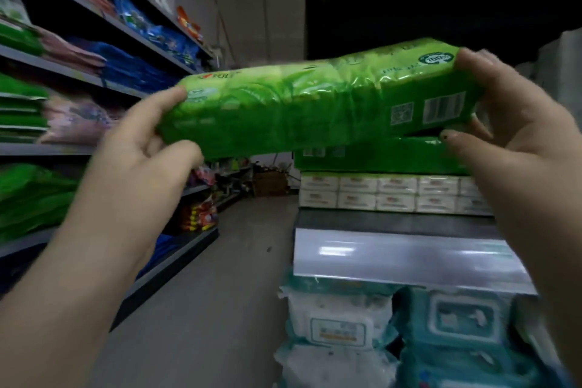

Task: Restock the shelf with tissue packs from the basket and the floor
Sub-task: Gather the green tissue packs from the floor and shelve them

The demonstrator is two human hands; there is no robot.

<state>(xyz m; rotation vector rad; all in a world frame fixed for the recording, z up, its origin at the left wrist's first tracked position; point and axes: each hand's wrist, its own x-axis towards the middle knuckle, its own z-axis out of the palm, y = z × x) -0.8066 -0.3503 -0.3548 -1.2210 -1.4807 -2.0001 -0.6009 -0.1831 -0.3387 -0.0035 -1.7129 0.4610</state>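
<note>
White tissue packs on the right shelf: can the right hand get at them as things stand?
Probably not right now. The right hand grips one end of the green tissue pack, the left hand the other. The white tissue packs sit under another green pack, their front faces unobstructed, so a freed hand likely could.

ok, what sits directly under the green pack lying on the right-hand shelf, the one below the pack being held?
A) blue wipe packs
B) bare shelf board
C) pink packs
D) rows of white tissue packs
D: the shelved green pack lies on two stacked rows of white tissue packs, while the left hand and right hand each grip an end of the held green pack above it.
</note>
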